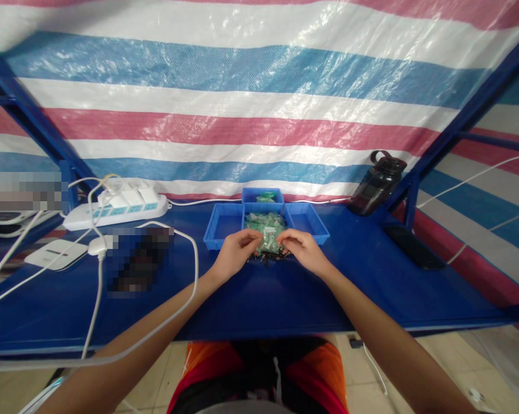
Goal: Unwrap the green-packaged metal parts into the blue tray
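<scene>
My left hand [235, 250] and my right hand [301, 248] meet over a heap of small clear packets with green parts [266, 227], which fills the middle blue tray [245, 217]. Both hands have their fingers pinched on a packet [269, 237] at the front of the heap, one hand on each side of it. Some small dark parts [263, 260] lie on the blue table [259, 299] just below my fingers. Blue trays flank the middle one on the left [222, 228] and right [309, 221]. A fourth tray [263, 196] with green parts stands behind.
A white power strip [115, 210] with plugged adapters lies at the back left, and white cables [98, 287] trail across the table's left half. A dark water bottle [377, 183] leans at the back right. A black phone [412, 247] lies near the right edge. Blue frame posts [466, 115] rise on both sides.
</scene>
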Demonstrator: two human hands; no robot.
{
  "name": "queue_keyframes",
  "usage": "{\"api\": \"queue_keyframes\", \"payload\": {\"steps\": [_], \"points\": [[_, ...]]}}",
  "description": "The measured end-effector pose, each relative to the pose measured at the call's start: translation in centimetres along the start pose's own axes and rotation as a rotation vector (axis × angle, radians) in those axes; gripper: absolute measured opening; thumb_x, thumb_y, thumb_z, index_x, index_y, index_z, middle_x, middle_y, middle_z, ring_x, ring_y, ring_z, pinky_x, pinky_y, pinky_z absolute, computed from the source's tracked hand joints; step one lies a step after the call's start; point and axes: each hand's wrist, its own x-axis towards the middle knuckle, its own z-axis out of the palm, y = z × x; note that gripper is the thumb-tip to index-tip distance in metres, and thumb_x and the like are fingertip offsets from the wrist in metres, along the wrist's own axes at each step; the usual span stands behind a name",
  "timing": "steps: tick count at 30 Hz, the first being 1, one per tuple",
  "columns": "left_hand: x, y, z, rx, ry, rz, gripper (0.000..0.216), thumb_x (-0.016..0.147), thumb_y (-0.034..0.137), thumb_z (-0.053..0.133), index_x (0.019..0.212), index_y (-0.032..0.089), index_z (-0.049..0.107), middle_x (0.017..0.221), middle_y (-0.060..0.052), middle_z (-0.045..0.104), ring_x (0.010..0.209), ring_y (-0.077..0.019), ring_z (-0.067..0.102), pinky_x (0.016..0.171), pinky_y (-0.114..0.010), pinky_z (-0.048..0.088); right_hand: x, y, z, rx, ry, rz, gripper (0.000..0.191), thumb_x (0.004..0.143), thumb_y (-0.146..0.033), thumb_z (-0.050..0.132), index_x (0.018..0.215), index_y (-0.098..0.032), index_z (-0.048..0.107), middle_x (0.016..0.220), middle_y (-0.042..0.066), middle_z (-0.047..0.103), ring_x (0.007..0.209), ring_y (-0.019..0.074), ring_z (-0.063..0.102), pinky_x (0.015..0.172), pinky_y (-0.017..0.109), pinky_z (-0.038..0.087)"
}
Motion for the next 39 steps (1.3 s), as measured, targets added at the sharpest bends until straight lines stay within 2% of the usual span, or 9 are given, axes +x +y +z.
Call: {"api": "queue_keyframes", "payload": {"steps": [7,10,13,16,18,22,27,33,39], "points": [[-0.1,0.1,0.3,-0.071,-0.009,0.007,0.043,0.077,0.033,0.067,0.114,0.017,0.052,0.076,-0.001,0.066,0.070,-0.0146,0.063,0.068,-0.026,0.050,0.0,-0.2,0.2,-0.137,0.013,-0.080,0.016,0.084,-0.030,0.056,0.090,-0.019,0.066,0.090,0.006,0.062,0.078,0.0169,0.059,0.058,0.025,0.047],[-0.4,0.4,0.3,-0.001,-0.035,0.079,0.032,0.079,0.033,0.066,0.105,0.016,0.059,0.083,-0.003,0.068,0.077,-0.0163,0.064,0.075,-0.028,0.050,-0.1,-0.5,0.5,-0.156,-0.041,-0.117,0.019,0.084,-0.034,0.058,0.092,-0.019,0.066,0.093,0.007,0.058,0.083,0.0174,0.058,0.059,0.024,0.048],[-0.8,0.9,0.4,0.171,-0.110,0.225,0.019,0.084,0.032,0.061,0.094,0.017,0.066,0.091,-0.006,0.068,0.087,-0.0185,0.062,0.084,-0.032,0.047,-0.3,-0.7,0.9,-0.049,-0.112,-0.067,0.024,0.085,-0.040,0.057,0.090,-0.018,0.064,0.084,0.004,0.056,0.074,0.0149,0.056,0.060,0.024,0.048],[-1.1,1.2,0.5,0.252,-0.194,0.315,0.020,0.089,0.030,0.053,0.098,0.019,0.068,0.094,-0.007,0.067,0.093,-0.0191,0.059,0.089,-0.034,0.044,-0.4,-0.6,1.3,0.109,-0.144,0.006,0.030,0.084,-0.046,0.056,0.089,-0.017,0.062,0.078,0.001,0.056,0.067,0.0129,0.054,0.060,0.025,0.048],[-1.0,1.1,0.6,0.236,-0.168,0.299,0.022,0.090,0.030,0.052,0.103,0.019,0.066,0.096,-0.007,0.064,0.092,-0.0182,0.058,0.085,-0.032,0.047,-0.3,-0.6,1.4,0.169,-0.141,0.038,0.032,0.082,-0.048,0.059,0.088,-0.017,0.062,0.075,0.001,0.057,0.065,0.0126,0.054,0.060,0.025,0.048],[-0.6,0.7,0.4,0.184,0.008,0.169,0.033,0.085,0.032,0.059,0.115,0.019,0.058,0.098,-0.005,0.059,0.074,-0.0128,0.058,0.064,-0.023,0.049,-0.1,-0.5,0.9,0.193,-0.103,0.086,0.031,0.079,-0.047,0.063,0.089,-0.017,0.065,0.076,0.001,0.061,0.064,0.0126,0.055,0.060,0.025,0.048],[-0.4,0.8,0.1,0.149,-0.141,0.034,0.022,0.084,0.036,0.057,0.088,0.015,0.062,0.068,0.001,0.060,0.052,-0.0095,0.051,0.050,-0.020,0.041,0.1,0.2,0.4,0.142,-0.097,0.124,0.027,0.075,-0.042,0.067,0.085,-0.016,0.066,0.074,0.001,0.063,0.061,0.0122,0.056,0.058,0.025,0.047],[-0.5,1.9,-0.8,0.413,-0.117,0.151,0.024,0.090,0.034,0.049,0.079,0.017,0.061,0.060,0.002,0.058,0.052,-0.0116,0.051,0.053,-0.021,0.037,1.8,0.2,-0.6,0.032,-0.038,0.123,0.026,0.074,-0.041,0.068,0.081,-0.016,0.065,0.066,-0.001,0.061,0.055,0.0117,0.055,0.053,0.024,0.046],[-0.7,2.0,-1.4,0.723,-0.241,0.277,0.023,0.093,0.028,0.044,0.080,0.019,0.061,0.065,0.000,0.060,0.059,-0.0138,0.056,0.056,-0.022,0.034,7.8,-2.7,-3.1,-0.108,0.079,0.004,0.023,0.074,-0.040,0.065,0.073,-0.016,0.062,0.064,-0.001,0.058,0.055,0.0125,0.054,0.053,0.025,0.046]]}}
